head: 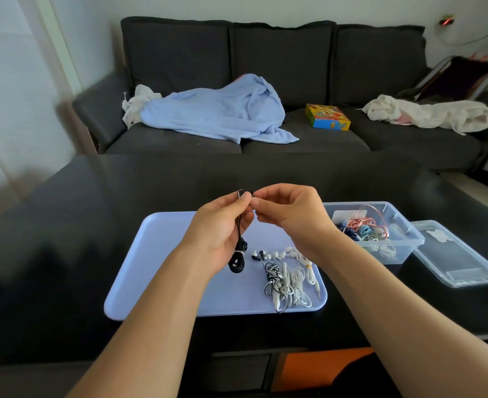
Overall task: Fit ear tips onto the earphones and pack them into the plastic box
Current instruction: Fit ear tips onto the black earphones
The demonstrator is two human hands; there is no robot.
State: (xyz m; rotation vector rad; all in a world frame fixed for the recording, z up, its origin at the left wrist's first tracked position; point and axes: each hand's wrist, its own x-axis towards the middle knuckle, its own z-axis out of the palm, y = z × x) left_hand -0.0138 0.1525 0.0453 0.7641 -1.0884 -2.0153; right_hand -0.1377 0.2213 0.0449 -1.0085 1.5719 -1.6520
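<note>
My left hand [222, 225] pinches the earbud ends of a black earphone [237, 261] above the lilac tray [156, 271]; its coiled cable hangs below my palm. My right hand [291, 214] pinches a small white ear tip against the earbud at the left fingertips. A row of white ear tips [280, 253] and a tangle of white and black-and-white earphones [286, 282] lie on the tray's right half. The clear plastic box [403, 242] stands right of the tray with pink, blue and dark earphones [363, 228] inside.
The box's clear lid [461, 259] lies on the black table [64, 254] to the right of the box. Beyond the table is a dark sofa [280, 67] with a light blue blanket [217, 110], a colourful box [327, 116] and white cloths.
</note>
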